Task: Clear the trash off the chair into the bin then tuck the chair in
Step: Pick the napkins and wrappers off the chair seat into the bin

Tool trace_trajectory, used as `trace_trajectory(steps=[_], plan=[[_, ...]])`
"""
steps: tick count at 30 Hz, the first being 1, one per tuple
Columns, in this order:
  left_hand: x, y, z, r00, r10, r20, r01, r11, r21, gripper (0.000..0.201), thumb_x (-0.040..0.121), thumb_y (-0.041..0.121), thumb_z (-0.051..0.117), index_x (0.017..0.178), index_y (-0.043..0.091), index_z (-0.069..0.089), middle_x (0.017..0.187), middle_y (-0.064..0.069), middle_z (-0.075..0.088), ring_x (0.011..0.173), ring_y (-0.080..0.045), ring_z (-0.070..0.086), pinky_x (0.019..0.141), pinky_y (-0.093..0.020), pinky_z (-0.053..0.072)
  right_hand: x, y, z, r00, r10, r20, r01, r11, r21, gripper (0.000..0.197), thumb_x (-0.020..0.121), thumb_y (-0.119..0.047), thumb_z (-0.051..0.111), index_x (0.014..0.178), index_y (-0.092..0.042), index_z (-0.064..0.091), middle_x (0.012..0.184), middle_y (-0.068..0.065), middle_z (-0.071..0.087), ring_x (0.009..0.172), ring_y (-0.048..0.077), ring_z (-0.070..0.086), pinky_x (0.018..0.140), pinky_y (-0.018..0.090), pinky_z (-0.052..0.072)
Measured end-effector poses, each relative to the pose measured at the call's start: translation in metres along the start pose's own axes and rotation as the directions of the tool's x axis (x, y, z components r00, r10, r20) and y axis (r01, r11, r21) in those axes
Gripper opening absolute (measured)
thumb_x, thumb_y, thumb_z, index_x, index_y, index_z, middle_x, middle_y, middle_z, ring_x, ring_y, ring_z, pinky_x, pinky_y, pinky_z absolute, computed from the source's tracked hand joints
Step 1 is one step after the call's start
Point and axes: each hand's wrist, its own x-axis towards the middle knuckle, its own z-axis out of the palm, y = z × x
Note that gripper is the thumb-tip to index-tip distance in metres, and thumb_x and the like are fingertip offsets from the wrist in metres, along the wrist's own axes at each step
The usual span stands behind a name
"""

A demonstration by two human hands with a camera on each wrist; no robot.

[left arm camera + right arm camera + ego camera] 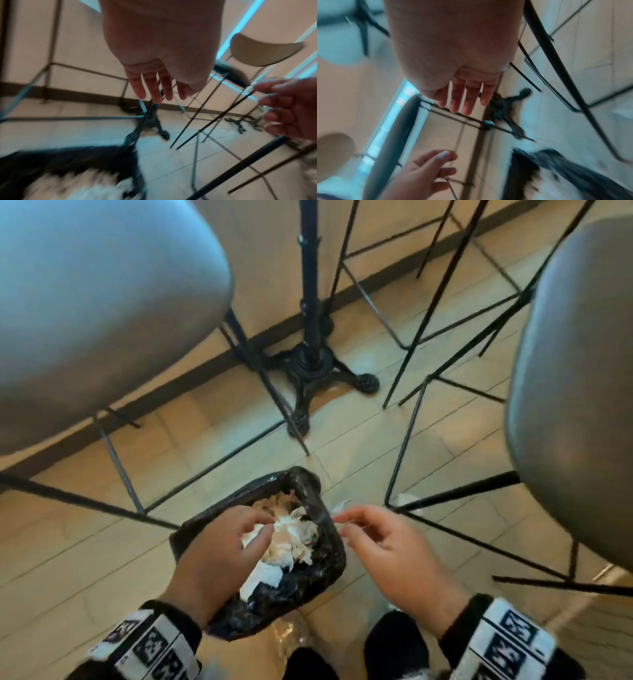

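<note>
Both hands hang empty with loose fingers, left hand (219,546) over the tissue-filled bin (329,563), right hand (387,546) just right of it.

Black chair legs (404,440) and a table base (315,364) crowd the floor beyond the open-topped bin (318,563).

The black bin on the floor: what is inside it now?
The bin, lined with a black bag, holds crumpled white paper tissues, piled near its rim. The left hand above covers part of the pile; anything beneath the tissues is hidden.
</note>
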Motion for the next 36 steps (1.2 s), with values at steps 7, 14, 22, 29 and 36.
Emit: trace_trajectory(steps=[7, 14, 22, 29, 36], plan=[[0.065, 0.224, -0.06, 0.917, 0.39, -0.082, -0.39, 0.921, 0.021, 0.01, 0.092, 0.028, 0.065, 0.089, 0.037, 0.069, 0.095, 0.021, 0.064, 0.089, 0.0, 0.062, 0.068, -0.016, 0.05, -0.087, -0.09, -0.157, 0.819, -0.327, -0.472, 0.386, 0.922, 0.03, 0.022, 0.088, -0.021, 0.058, 0.091, -0.038, 0.07, 0.09, -0.019, 0.067, 0.087, 0.004, 0.065, 0.069, 0.009, 0.047], [0.09, 0.368, -0.031, 0.825, 0.564, 0.03, -0.565, 0.824, 0.046, 0.021, 0.087, 0.047, 0.059, 0.105, 0.039, 0.068, 0.107, 0.026, 0.059, 0.097, 0.001, 0.058, 0.089, -0.03, 0.053, -0.112, -0.039, -0.273, 0.484, -0.324, -0.813, 0.232, 0.943, -0.237, 0.026, 0.091, -0.009, 0.059, 0.102, -0.031, 0.066, 0.102, -0.019, 0.061, 0.095, 0.004, 0.058, 0.077, 0.006, 0.042], [0.102, 0.443, 0.046, 0.668, 0.654, 0.355, -0.741, 0.538, 0.403, 0.086, 0.084, 0.07, 0.052, 0.15, 0.056, -0.002, 0.164, 0.016, -0.006, 0.15, -0.013, 0.005, 0.11, -0.028, 0.003, -0.104, 0.008, -0.347, 0.549, -0.002, -0.836, -0.13, 0.988, -0.088, 0.053, 0.094, -0.023, 0.056, 0.142, -0.039, 0.04, 0.144, -0.016, 0.033, 0.123, -0.003, 0.033, 0.097, 0.025, 0.037], [0.117, 0.449, 0.077, 0.61, 0.62, 0.493, -0.786, 0.392, 0.479, 0.063, 0.094, 0.061, 0.037, 0.151, 0.049, 0.013, 0.161, 0.012, 0.021, 0.146, -0.019, 0.021, 0.12, -0.04, 0.022, -0.066, 0.01, -0.373, 0.754, 0.095, -0.65, -0.268, 0.948, -0.173, 0.069, 0.088, -0.035, 0.055, 0.149, -0.041, 0.025, 0.151, -0.011, 0.031, 0.137, 0.016, 0.034, 0.111, 0.046, 0.036], [0.12, 0.437, 0.064, 0.605, 0.64, 0.473, -0.792, 0.423, 0.441, 0.04, 0.091, 0.046, 0.034, 0.113, 0.035, 0.065, 0.118, 0.008, 0.063, 0.102, -0.017, 0.06, 0.079, -0.035, 0.06, -0.054, 0.022, -0.369, 0.696, 0.058, -0.716, -0.372, 0.882, -0.29, 0.03, 0.094, -0.027, 0.058, 0.124, -0.026, 0.061, 0.115, -0.004, 0.058, 0.099, 0.011, 0.054, 0.083, 0.029, 0.048]])
